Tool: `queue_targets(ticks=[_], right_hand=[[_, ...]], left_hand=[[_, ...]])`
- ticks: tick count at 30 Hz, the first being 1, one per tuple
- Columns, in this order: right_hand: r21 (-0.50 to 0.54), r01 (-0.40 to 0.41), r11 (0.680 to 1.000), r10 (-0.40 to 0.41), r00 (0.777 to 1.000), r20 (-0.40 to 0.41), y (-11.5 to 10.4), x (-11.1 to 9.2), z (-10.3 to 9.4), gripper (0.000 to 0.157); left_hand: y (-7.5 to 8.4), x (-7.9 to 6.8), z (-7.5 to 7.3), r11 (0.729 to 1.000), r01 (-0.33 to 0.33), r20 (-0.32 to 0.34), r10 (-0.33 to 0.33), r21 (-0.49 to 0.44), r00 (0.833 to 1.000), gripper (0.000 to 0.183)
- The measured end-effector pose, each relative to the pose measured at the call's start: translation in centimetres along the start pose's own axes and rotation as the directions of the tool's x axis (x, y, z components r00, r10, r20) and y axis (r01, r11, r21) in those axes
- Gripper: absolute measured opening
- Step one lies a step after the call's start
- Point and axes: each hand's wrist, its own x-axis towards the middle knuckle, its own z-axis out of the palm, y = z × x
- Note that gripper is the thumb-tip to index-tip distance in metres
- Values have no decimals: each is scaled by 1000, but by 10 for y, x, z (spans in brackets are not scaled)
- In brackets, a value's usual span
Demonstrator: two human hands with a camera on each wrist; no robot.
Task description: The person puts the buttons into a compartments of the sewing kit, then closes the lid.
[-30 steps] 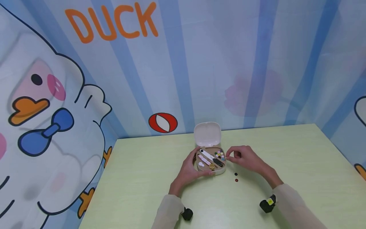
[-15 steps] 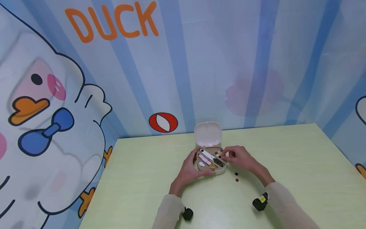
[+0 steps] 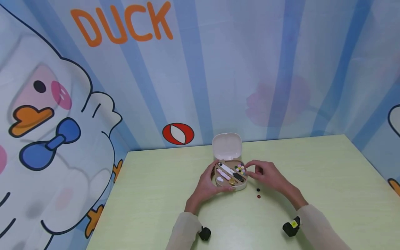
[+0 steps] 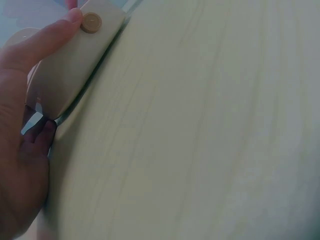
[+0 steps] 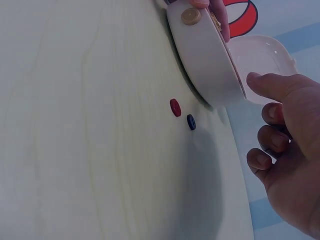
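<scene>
A small cream storage box (image 3: 240,188) with a raised lid (image 3: 227,146) stands on the table. My left hand (image 3: 207,181) grips it, thumb at the front near a brown round stud (image 4: 91,22) and fingers around the left side. My right hand (image 3: 266,173) is at the box's right rim, thumb and index finger apart, other fingers curled; nothing shows between them. Several small coloured buttons (image 3: 240,169) lie in the right compartment. A white-and-black tool (image 3: 227,169), a pink tool (image 3: 223,174) and a gold round piece (image 3: 231,181) lie beside them.
On the table (image 3: 150,208), right of the box, lie a dark blue button (image 5: 191,122) and a red button (image 5: 175,107). A patterned backdrop (image 3: 225,69) rises behind the table's back edge.
My right hand reached left over the button compartment, then drew back right to the rim, its thumb and index finger now parted. My left hand and the box stayed in place.
</scene>
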Motion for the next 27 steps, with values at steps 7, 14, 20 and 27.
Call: queue_targets(ticks=[7,14,20,27], right_hand=[[6,5,1000,-5,1000,26,5,-18,-7,18],[0,-14,1000,14,996,91,14,-35,-11,13],[10,0,1000,-1,994,107,18,-44,-10,14],[-1,7,1000,-7,990,139,21,-50,-8,19]], left_hand=[[-1,0,1,1000,-6,-3,6,0,1000,116],[1,-1,0,1000,1,-1,-1,-2,1000,117],[2,-1,0,1000,9,0,-9,11,1000,116],[1,-1,1,1000,13,-3,-13,16,1000,117]])
